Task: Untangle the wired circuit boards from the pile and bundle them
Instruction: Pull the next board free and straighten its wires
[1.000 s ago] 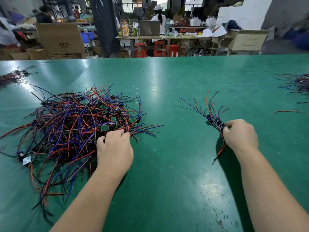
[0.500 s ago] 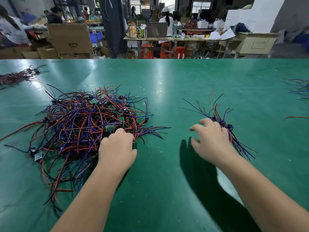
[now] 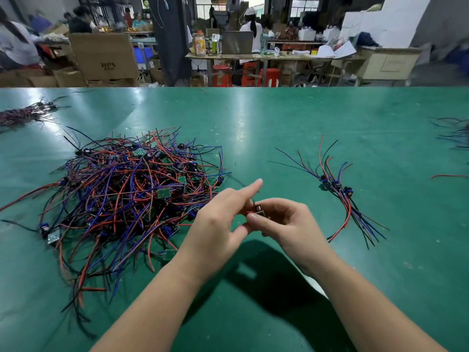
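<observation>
My right hand (image 3: 284, 224) pinches a small board (image 3: 260, 210) above the table (image 3: 279, 118), just right of the pile (image 3: 121, 196). My left hand (image 3: 218, 219) meets it, forefinger straight; I cannot tell whether it grips anything. The bundle (image 3: 337, 191) lies farther right.

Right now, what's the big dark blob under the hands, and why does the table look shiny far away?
Head view: the blob is the shadow cast on the green table by the left hand, the right hand and their arms; head view: the pale streaks farther out are glare off the tabletop; head view: people at top left look blurred.
</observation>
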Available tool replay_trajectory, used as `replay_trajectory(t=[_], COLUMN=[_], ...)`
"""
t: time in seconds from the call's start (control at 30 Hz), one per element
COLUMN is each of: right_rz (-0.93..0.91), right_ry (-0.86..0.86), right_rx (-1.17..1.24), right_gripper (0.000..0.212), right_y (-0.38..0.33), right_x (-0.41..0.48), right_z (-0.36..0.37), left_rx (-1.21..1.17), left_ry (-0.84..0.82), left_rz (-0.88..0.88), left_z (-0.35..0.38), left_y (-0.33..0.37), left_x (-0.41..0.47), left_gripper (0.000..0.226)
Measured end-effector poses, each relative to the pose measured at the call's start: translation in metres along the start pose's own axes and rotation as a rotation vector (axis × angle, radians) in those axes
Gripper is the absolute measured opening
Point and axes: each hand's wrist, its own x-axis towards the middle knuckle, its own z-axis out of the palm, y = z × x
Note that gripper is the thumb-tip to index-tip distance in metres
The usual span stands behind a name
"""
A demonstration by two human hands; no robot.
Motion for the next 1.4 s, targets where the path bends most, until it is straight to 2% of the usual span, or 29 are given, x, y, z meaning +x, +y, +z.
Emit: replay_trajectory(t=[0.07,0.13,0.23,0.33,0.43,0.53,0.6,0.7,0.83,0.9,0.97,1.03,1.1,1.17,1.27,1.33,1.4], right_rz=[-0.003,0.027,0.086,0.13,0.154,0.143,0.151,0.188,0.283,0.284,0.225,0.1,0.012,0.049,0.133,0.169,0.223], right_ry=[0.081,0.115,0.129,0.116,0.067,0.038,0.017,-0.01,-0.053,-0.056,-0.045,-0.032,-0.034,-0.018,0.051,0.094,0.137], right_rx=[-0.007,0.086,0.281,0.358,0.399,0.465,0.504,0.499,0.366,0.238,0.01,-0.32,-0.461,-0.292,-0.049,0.08,0.243], right_gripper=[0.016,0.003,0.011,0.017,0.025,0.022,0.017,0.015,0.03,0.024,0.012,0.008,0.007,0.008,0.017,0.018,0.016], right_y=[-0.001,-0.003,-0.006,-0.009,-0.011,-0.015,-0.016,-0.016,-0.012,-0.009,-0.006,-0.003,-0.001,-0.003,-0.005,-0.007,-0.009], right_x=[0.002,0.003,0.003,0.002,0.0,-0.001,-0.002,-0.002,-0.002,-0.004,-0.005,-0.005,-0.004,-0.004,-0.002,0.0,0.002], right_z=[-0.004,-0.009,-0.013,-0.014,-0.015,-0.016,-0.018,-0.019,-0.017,-0.014,-0.009,-0.007,-0.006,-0.005,-0.007,-0.011,-0.013], left_rx=[-0.068,-0.071,-0.043,0.034,0.01,-0.15,-0.137,-0.068,0.098,0.25,0.385,0.475,0.508,0.454,0.329,0.122,-0.199], left_ry=[0.027,0.076,0.165,0.26,0.288,0.168,0.084,0.079,0.127,0.161,0.185,0.193,0.238,0.356,0.542,0.612,0.597], left_rz=[-0.021,-0.038,-0.095,-0.167,-0.223,-0.305,-0.325,-0.285,-0.263,-0.202,-0.132,-0.043,0.026,0.023,-0.144,-0.287,-0.488], left_z=[0.001,0.001,0.001,-0.002,-0.006,-0.008,-0.006,-0.002,-0.003,-0.005,-0.005,-0.006,-0.006,-0.005,-0.007,-0.008,-0.008], left_y=[0.0,-0.002,-0.003,-0.003,-0.004,-0.006,-0.006,-0.005,-0.003,-0.003,-0.003,-0.004,-0.004,-0.004,-0.002,-0.002,-0.002], left_x=[0.001,0.001,0.0,0.0,0.001,0.003,0.003,0.003,0.002,0.0,-0.001,-0.002,-0.003,-0.001,0.003,0.006,0.008], left_gripper=[0.065,0.054,0.028,0.011,0.011,0.016,0.023,0.037,0.034,0.027,0.022,0.017,0.016,0.022,0.047,0.052,0.044])
